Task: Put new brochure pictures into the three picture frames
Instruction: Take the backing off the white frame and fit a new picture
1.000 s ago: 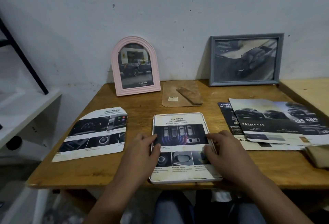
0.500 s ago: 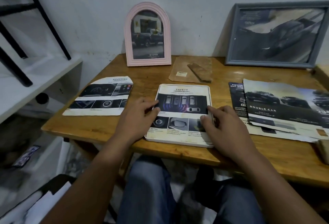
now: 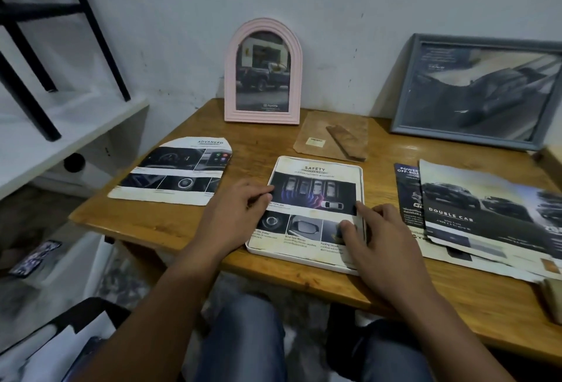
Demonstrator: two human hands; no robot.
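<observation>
Both hands rest loosely open on the "SAFETY" brochure page (image 3: 313, 199) lying in the white rectangular frame (image 3: 304, 255): left hand (image 3: 235, 210) at its left edge, right hand (image 3: 377, 235) near its right.

A flat frame (image 3: 362, 199) is lying on the surface (image 3: 170, 223), near the front edge, with a page (image 3: 310, 199) lying in it. The left hand (image 3: 234, 214) is resting on the page's left side, and the right hand (image 3: 377, 235) is resting on its right side. Another cut page (image 3: 173, 172) is lying to the left. Brochures (image 3: 474, 211) are lying in a pile to the right. Behind them all, an arched frame (image 3: 263, 73) and a wide frame (image 3: 474, 90) are leaning against the wall (image 3: 334, 1). A backing board (image 3: 331, 135) is lying between those two.
</observation>
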